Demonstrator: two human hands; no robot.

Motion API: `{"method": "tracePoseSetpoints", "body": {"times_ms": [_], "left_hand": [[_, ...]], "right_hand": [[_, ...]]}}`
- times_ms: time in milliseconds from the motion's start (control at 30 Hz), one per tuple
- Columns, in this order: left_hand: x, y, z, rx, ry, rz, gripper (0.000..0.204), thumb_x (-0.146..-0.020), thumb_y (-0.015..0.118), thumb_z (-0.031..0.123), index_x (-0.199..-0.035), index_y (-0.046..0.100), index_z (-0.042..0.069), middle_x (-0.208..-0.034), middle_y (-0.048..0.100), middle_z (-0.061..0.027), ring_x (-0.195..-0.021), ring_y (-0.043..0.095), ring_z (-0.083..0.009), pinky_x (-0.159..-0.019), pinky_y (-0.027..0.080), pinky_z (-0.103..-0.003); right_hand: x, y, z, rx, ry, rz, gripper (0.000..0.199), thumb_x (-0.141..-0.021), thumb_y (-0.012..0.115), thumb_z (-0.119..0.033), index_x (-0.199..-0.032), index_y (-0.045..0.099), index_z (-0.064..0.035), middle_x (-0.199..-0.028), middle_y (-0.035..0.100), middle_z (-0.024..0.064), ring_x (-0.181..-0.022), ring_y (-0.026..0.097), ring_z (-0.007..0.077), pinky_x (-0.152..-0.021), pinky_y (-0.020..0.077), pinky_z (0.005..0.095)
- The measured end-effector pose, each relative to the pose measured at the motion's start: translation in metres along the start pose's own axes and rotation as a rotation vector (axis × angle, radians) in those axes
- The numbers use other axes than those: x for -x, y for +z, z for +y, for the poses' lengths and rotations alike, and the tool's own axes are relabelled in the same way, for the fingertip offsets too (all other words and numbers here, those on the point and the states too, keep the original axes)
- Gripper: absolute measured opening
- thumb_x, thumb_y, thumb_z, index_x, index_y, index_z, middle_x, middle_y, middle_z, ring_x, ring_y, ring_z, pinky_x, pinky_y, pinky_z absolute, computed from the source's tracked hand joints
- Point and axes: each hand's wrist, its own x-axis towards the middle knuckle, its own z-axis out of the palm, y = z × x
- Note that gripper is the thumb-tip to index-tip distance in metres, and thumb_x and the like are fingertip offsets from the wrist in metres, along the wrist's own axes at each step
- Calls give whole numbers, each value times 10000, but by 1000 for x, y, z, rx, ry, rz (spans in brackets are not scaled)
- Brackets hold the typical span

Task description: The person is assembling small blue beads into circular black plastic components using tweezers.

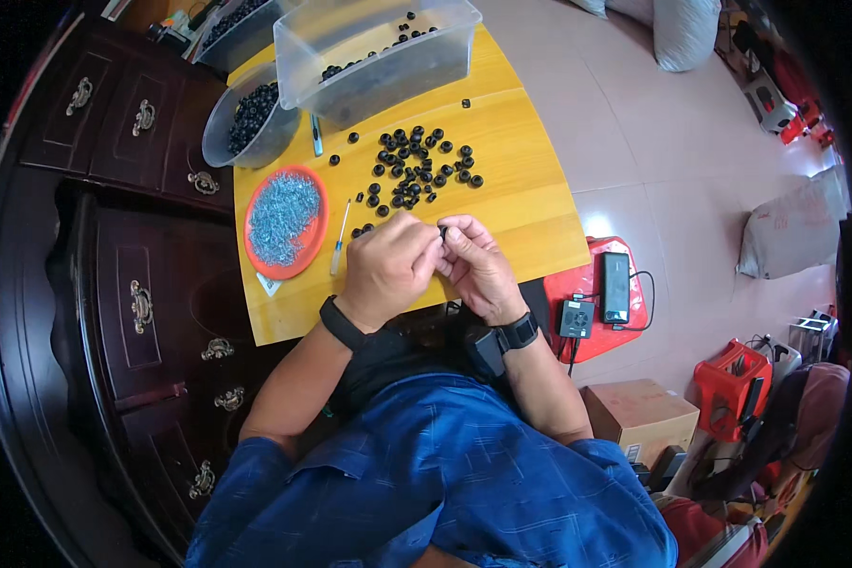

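My left hand and my right hand meet over the near edge of a small yellow wooden table. Between their fingertips they pinch a small black ring-shaped part, mostly hidden by the fingers. Just beyond my hands lies a loose scatter of several black ring parts. An orange round tray heaped with small silvery metal pieces sits to the left. A thin screwdriver lies between the tray and my left hand.
A clear plastic bin and a round bowl of black parts stand at the table's far side. A dark wooden cabinet flanks the left. A red stool with devices, a cardboard box and sacks lie on the right.
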Motion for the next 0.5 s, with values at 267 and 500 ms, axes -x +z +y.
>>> {"method": "tracePoseSetpoints", "body": {"times_ms": [267,500], "left_hand": [[-9,-2,-12,547,-492,-203,98,-875,718,17,-922,633,12,-848,682,-3,-727,644,-35,-622,512,-201],[-18,6,-47,253,-361,-137,136,-846,740,78,-957,683,23,-806,683,-50,-705,674,-132,-624,525,-286]], "right_hand": [[1,-3,1,-37,7,13,154,-989,612,-142,-1122,620,-64,-952,677,35,-831,671,106,-783,580,269],[1,-4,-3,-67,26,-40,183,-990,613,-157,-1149,603,-66,-1012,679,73,-823,656,113,-795,574,277]]}}
